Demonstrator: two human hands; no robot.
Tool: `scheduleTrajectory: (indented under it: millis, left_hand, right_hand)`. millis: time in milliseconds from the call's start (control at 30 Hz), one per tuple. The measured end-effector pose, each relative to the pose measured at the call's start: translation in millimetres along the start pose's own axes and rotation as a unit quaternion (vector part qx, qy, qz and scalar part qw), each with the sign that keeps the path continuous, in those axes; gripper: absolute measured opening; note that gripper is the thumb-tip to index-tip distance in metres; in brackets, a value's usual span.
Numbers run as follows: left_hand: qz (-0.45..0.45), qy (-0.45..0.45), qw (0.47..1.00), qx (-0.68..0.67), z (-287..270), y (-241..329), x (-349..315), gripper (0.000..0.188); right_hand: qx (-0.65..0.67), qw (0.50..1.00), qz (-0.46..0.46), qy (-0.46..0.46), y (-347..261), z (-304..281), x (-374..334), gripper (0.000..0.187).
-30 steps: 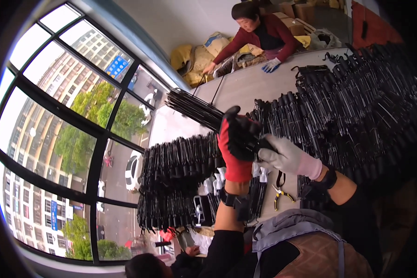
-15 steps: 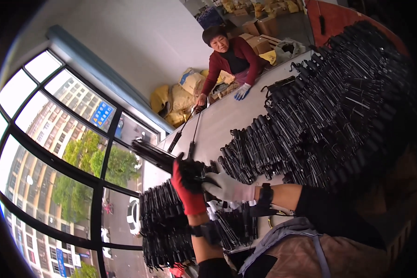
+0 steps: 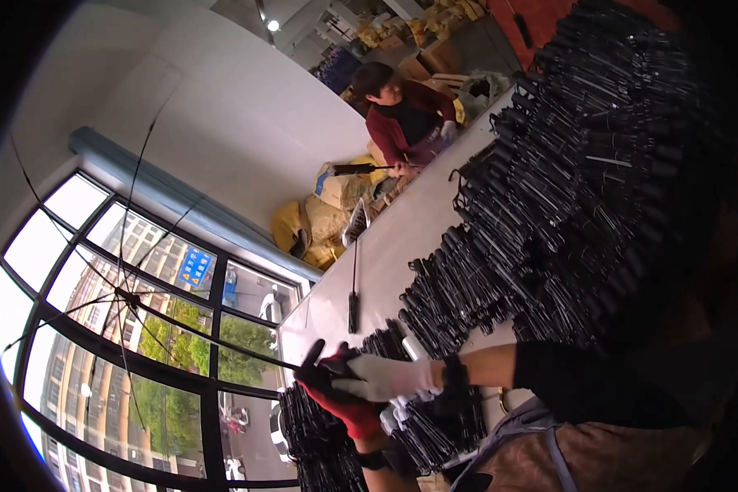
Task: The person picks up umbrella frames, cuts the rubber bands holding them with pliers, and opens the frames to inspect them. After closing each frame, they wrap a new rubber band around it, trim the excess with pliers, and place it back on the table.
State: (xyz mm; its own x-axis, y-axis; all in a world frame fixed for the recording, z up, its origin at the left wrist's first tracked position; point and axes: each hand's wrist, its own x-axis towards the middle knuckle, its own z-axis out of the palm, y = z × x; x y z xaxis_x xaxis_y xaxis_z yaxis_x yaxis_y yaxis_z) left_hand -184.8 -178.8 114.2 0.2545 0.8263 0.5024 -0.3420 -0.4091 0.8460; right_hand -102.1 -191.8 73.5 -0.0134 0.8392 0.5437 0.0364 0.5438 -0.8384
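An opened umbrella frame [image 3: 127, 297], bare ribs with no cloth, spreads out at the left in front of the window. Its thin shaft runs down to my two hands. My left hand [image 3: 342, 399], in a red and black glove, is closed around the shaft's near end. Against it lies my right hand [image 3: 389, 377] in a white glove, its fingers closed at the same end, which they mostly hide. Below my hands lie bundled folded umbrella frames [image 3: 426, 430]. Just beyond them, a single folded frame [image 3: 353, 312] rests on the table [image 3: 377, 275].
A large heap of folded black umbrella frames [image 3: 549, 205] covers the table's right side. Across the table, a co-worker [image 3: 410, 123] in dark red holds a folded frame [image 3: 365, 170]. Sacks [image 3: 328, 217] are piled behind the table. Windows [image 3: 172, 418] line the left.
The folded bundle of ribs in my hands has opened into a wide spread. The co-worker has drawn back from the table and lifted a folded frame. My view has shifted.
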Motion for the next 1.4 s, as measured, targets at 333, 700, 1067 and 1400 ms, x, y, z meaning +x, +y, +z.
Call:
scheduleTrajectory:
  millis: [333, 700, 1067, 1400]
  left_hand:
    - [-0.046, -0.092, 0.992, 0.076, -10, -28, 6, 0.06]
    - [-0.197, -0.044, 0.925, -0.323, -125, -51, 155, 0.067]
    - [-0.133, 0.002, 0.944, -0.301, 43, -18, 32, 0.033]
    - [-0.146, -0.16, 0.925, -0.313, -16, -53, 28, 0.045]
  right_hand:
    - [-0.017, 0.998, 0.051, 0.038, -12, -60, -48, 0.037]
    - [0.107, 0.941, 0.319, -0.034, 1, -121, -245, 0.027]
    - [0.004, 0.98, 0.147, 0.132, 9, -72, -93, 0.037]
    - [-0.107, 0.991, 0.008, 0.08, 13, -20, -63, 0.049]
